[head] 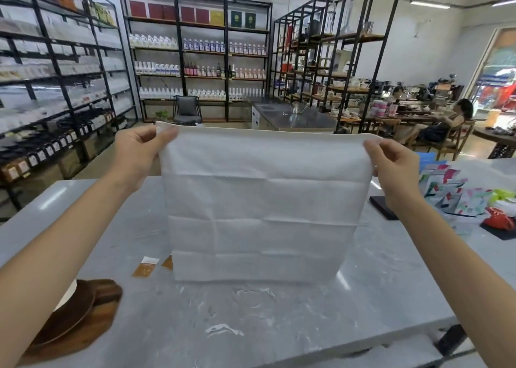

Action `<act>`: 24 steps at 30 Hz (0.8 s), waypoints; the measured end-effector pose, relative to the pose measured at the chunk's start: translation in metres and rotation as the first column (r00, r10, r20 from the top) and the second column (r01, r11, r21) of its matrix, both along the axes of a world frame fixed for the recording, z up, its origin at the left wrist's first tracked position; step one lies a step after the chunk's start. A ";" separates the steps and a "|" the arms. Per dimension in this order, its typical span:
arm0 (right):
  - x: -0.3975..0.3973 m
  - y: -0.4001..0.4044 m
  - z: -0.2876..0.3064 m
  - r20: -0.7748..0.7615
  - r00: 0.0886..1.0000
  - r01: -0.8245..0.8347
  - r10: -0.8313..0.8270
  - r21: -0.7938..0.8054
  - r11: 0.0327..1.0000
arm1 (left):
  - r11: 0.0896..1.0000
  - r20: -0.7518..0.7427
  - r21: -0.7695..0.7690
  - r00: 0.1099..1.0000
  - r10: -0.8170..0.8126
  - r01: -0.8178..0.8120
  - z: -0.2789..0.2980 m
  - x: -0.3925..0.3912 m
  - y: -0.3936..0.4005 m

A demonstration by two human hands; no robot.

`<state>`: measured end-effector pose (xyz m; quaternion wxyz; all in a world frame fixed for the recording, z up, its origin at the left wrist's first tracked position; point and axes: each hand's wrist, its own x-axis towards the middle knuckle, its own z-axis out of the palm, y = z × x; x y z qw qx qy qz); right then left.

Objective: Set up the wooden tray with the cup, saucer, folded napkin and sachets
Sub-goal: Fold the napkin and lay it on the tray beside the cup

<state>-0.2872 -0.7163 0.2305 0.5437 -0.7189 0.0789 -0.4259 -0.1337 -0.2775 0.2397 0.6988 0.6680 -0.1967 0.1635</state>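
Observation:
A white napkin (259, 205) hangs unfolded in front of me, creased into squares, its lower edge near the grey marble table (251, 320). My left hand (136, 155) pinches its top left corner and my right hand (393, 166) pinches its top right corner. Two orange sachets (145, 267) lie on the table at the left, one partly hidden behind the napkin. The wooden tray (92, 323) sits at the lower left under my left forearm, with a brown saucer (67, 314) on it. No cup shows clearly.
Colourful packets (446, 189), a black tray edge (382, 208) and a red object (499, 218) crowd the table's right side. Black metal shelving with bottles stands behind. People sit at tables in the far right background.

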 end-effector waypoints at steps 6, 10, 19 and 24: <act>0.050 -0.005 -0.010 -0.138 0.990 -0.016 0.011 -0.033 0.999 | 0.979 -0.079 0.203 0.997 0.011 0.005 -0.011 0.039 0.013; 0.082 -0.011 -0.030 -0.289 0.957 -0.036 0.012 -0.078 0.996 | 0.904 -0.051 0.427 0.997 0.057 -0.030 -0.032 0.076 0.017; 0.100 -0.010 -0.032 -0.286 0.958 -0.012 -0.023 -0.119 0.993 | 0.942 -0.017 0.336 1.000 0.018 -0.011 -0.039 0.099 0.009; 0.066 -0.012 -0.048 -0.236 0.972 -0.026 -0.016 -0.175 0.984 | 0.939 0.024 0.344 1.000 -0.001 -0.007 -0.050 0.054 0.021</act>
